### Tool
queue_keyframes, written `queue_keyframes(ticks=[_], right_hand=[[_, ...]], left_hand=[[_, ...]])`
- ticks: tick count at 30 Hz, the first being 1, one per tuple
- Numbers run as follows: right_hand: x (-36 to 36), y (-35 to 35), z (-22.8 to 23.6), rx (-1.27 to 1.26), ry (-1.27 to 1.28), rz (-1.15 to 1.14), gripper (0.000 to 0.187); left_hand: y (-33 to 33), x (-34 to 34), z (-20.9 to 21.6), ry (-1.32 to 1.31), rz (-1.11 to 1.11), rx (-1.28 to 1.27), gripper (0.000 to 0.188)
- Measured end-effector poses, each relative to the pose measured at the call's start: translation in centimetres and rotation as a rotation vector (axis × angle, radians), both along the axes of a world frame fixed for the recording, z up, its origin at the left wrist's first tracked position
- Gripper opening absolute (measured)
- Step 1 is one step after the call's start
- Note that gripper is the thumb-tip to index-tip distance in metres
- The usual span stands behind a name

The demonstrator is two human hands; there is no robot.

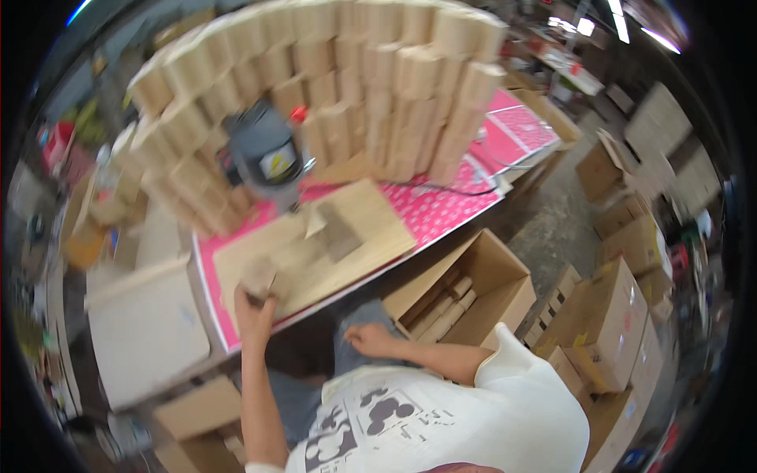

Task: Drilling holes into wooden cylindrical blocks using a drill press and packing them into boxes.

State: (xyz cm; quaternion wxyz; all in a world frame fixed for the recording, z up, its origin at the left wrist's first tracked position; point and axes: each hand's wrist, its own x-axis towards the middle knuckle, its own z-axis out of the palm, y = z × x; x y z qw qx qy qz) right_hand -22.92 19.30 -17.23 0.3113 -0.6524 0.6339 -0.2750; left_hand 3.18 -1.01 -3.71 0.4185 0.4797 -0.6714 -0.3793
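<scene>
My left hand [254, 317] grips a pale wooden block [259, 276] by its near end, over the left part of a plywood board [378, 209]. On that board a small light-coloured piece [315, 223] lies beside a dark, flat, grey-brown patch [341, 238], too blurred to name. My right hand [371, 340] rests at my thigh with its fingers curled; whatever they may hold is hidden. Behind the board stands a dark grey machine [264, 150] with a yellow triangular label.
Stacked pale wooden blocks [394, 87] curve around the machine. Pink patterned covering [449, 201] lies beneath the board, with a black cable [465, 191] across it. To my right sits an open cardboard box [505, 293] holding several wooden pieces [445, 315]. More cartons [603, 315] stand farther right.
</scene>
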Motion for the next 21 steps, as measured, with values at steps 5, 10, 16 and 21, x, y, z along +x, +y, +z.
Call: queue_keyframes(ticks=[5,10,16,21], right_hand=[[-0.8,0.8,-0.5,0.032,-0.042,-0.007,0.026],[-0.7,0.5,-0.1,0.075,-0.106,-0.039,0.016],[-0.6,0.1,0.6,-0.027,-0.058,0.014,0.015],[-0.4,0.3,1.0,0.045,-0.059,-0.031,0.015]], left_hand=[[1.1,-0.1,0.4,-0.014,-0.041,-0.062,0.089],[1.6,-1.2,1.8,-0.075,0.03,-0.004,0.098],[0.2,-2.5,2.2,-0.054,0.013,-0.034,0.095],[-1.4,-3.5,2.8,0.021,-0.071,0.041,0.09]])
